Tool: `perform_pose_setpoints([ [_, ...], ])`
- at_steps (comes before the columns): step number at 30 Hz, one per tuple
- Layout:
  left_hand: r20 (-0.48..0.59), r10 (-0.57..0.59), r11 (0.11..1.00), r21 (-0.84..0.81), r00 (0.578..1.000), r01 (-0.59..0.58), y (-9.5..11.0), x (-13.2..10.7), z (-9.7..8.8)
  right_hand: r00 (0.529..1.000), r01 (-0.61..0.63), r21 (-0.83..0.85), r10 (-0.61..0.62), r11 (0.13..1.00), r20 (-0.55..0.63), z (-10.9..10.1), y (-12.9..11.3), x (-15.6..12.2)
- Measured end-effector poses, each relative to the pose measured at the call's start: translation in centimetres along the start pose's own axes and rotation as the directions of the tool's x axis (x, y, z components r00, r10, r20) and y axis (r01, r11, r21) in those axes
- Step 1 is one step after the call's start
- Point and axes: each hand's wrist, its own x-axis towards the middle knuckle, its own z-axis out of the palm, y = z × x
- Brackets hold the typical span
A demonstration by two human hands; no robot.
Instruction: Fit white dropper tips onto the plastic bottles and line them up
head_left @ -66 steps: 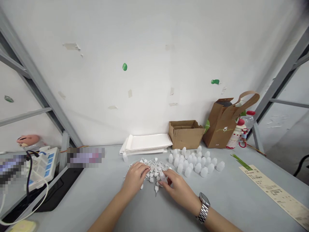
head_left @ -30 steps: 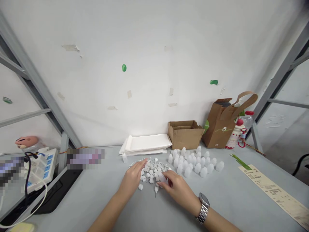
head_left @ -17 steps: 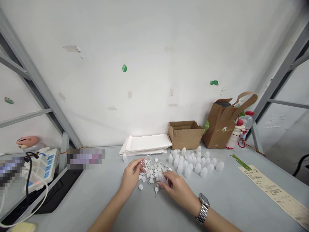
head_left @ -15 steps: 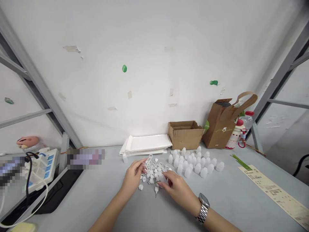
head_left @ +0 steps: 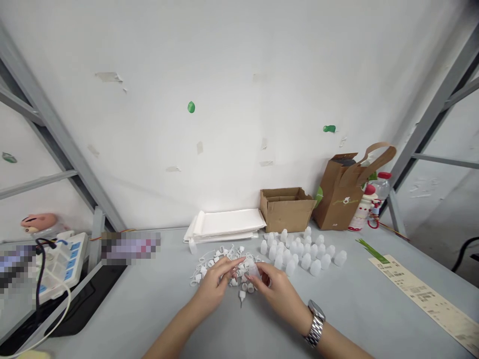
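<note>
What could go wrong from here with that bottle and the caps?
The caps have looped tethers tangled in a heap under the left hand, so lifting one may drag others along. The translucent bottle in the right hand is close to the tightly packed standing bottles, which could be knocked over.

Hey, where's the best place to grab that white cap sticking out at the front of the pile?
Pinch the white cap across its wider body, coming from the near side. It juts from the front edge of the pile with its thin tip toward you, so that side looks open.
</note>
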Motion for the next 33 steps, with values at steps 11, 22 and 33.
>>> perform_pose_setpoints([
  [11, -0.02, 0.072, 0.997, -0.024, 0.997, -0.072, 0.5, 0.1, -0.3, 1.0, -0.008, 0.007, 0.008, 1.0, -0.003, 0.0, 0.1, 0.0],
  [22, -0.043, 0.04, 0.999, -0.022, 0.998, -0.041, 1.1, 0.0, -0.1, 1.0, -0.023, -0.015, 0.023, 1.0, 0.0, -0.1, 0.1, 0.1],
  [33, -0.028, 0.013, 0.991, -0.131, 1.0, -0.016, 1.1, -0.3, 0.5, 0.997, 0.062, -0.03, -0.06, 0.998, 0.058, 0.1, 0.1, -0.1],
])
